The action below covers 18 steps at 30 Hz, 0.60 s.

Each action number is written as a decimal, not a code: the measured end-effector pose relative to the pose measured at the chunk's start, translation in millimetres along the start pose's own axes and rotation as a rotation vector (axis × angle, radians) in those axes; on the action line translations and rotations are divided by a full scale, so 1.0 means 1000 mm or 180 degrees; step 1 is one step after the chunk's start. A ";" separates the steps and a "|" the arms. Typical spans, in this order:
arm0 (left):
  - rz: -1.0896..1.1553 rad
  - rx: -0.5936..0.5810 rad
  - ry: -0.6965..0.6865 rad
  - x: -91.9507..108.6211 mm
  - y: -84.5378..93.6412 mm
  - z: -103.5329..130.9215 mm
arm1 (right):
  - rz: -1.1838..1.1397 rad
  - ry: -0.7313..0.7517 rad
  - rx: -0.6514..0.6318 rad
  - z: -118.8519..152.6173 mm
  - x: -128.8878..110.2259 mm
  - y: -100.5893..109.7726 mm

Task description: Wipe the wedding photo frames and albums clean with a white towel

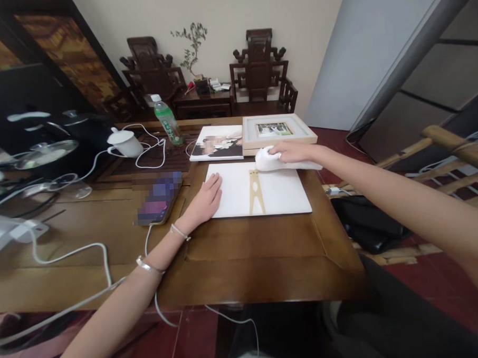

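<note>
A white rectangular panel [234,192] lies flat on the wooden table, with a tan A-shaped stand piece [256,191] down its middle; it looks like the back of a picture frame. My left hand [208,197] rests flat on the panel's left edge, fingers stretched out. At the panel's far right part, my right hand [289,151] is closed round a bunched white cloth [267,161], which touches the panel near the stand's top. Part of the cloth trails to the right under my wrist.
Behind the panel lie a photo print [217,143] and a framed picture [276,129]. To the left are a phone [159,198] on a cable, a white lidded cup [125,143], a green bottle [167,121], a glass lid [46,151] and loose white cords. A wooden chair [451,148] stands right.
</note>
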<state>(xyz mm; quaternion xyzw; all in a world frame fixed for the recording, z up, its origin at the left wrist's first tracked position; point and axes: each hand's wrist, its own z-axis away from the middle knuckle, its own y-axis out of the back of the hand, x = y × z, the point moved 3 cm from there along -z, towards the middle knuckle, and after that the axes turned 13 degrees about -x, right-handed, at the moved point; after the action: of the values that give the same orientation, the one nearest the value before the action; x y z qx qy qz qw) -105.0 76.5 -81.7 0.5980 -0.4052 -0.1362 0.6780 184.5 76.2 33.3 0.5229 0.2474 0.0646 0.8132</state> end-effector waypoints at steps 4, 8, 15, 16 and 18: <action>0.0020 0.0018 -0.0009 0.000 0.000 0.000 | 0.0121 0.0003 -0.0085 0.007 -0.006 -0.004; 0.0038 0.0007 -0.0007 0.000 -0.001 -0.001 | 0.0215 0.0191 -0.0272 0.041 -0.028 -0.024; 0.0063 0.0065 -0.0025 0.000 -0.003 -0.002 | -0.0135 0.0467 -0.0495 0.109 -0.073 -0.062; 0.0068 0.0075 -0.0030 -0.001 -0.003 -0.002 | -0.0166 0.0426 -0.0555 0.115 -0.078 -0.066; 0.0071 0.0081 -0.0028 -0.001 -0.003 -0.002 | -0.0202 0.0364 -0.0665 0.121 -0.085 -0.069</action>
<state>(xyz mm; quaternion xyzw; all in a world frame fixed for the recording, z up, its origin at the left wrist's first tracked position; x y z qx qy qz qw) -103.2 77.6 -84.5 0.6014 -0.4165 -0.1262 0.6700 156.8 -84.6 41.5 0.4227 0.3017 0.0940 0.8494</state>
